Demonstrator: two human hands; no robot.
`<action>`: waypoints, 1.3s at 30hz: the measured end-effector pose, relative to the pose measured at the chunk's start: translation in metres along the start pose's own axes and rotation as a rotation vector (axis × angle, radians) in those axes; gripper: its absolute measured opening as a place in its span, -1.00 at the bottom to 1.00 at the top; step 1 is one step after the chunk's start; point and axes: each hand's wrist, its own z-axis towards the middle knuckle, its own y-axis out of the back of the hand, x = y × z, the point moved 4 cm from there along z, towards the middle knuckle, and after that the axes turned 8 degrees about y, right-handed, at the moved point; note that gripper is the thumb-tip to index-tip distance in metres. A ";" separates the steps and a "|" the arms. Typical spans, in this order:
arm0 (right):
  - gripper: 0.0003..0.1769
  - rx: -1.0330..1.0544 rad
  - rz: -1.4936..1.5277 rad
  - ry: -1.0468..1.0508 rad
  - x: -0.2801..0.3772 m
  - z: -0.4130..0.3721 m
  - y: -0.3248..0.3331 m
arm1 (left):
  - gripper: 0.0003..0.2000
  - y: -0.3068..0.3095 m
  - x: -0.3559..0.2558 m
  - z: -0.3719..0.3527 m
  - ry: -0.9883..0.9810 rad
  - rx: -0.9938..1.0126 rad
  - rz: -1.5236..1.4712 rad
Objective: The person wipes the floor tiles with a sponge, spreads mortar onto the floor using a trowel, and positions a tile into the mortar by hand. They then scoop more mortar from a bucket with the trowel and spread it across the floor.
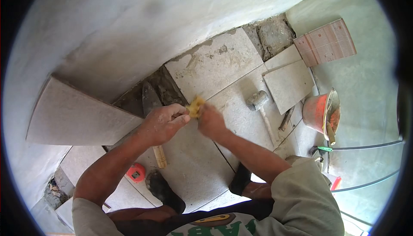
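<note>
A crumpled yellow sponge or cloth (196,106) is between my two hands, over the floor tiles. My right hand (211,122) is closed on it, slightly smeared by motion. My left hand (167,124) has its fingers curled and its thumb pressed in at the left edge of the yellow piece; both hands seem to grip it. Below my left hand lies a trowel, its pointed blade (150,98) toward the wall and its wooden handle (160,156) toward me. The middle of the trowel is hidden by my left hand and wrist.
A large tile (77,115) leans at the left wall. Right of my hands are a mallet (258,101), a loose cut tile (289,85), a red bucket (315,111) and a brown-backed tile (327,42). A red tape measure (136,172) sits near my foot. Cables (365,146) run right.
</note>
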 end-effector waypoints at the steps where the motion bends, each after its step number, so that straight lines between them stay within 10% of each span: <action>1: -0.73 0.065 0.056 0.036 0.012 -0.005 -0.001 | -0.64 0.004 -0.011 -0.003 -0.006 -0.011 0.006; 4: -0.69 0.292 0.388 0.030 0.026 -0.017 0.030 | -0.60 0.006 -0.030 -0.006 0.005 0.052 -0.039; 11: -0.56 -0.257 -0.197 -0.134 -0.083 0.015 0.089 | -0.61 0.002 -0.019 -0.012 0.015 0.033 0.024; 13: -0.63 -0.023 -0.256 -0.359 -0.079 0.008 0.067 | -0.61 0.002 -0.020 -0.012 0.020 0.042 0.029; 20: -0.58 0.538 0.249 0.144 0.042 -0.039 -0.001 | -0.58 0.016 -0.034 -0.012 -0.036 -0.022 0.082; 29: -0.46 -0.453 -0.019 -0.514 -0.165 0.064 0.144 | -0.61 0.021 -0.010 -0.008 -0.045 -0.091 0.026; 39: -0.39 -0.455 -0.036 -0.518 -0.239 0.179 0.143 | -0.62 0.049 0.043 -0.072 0.229 0.042 0.232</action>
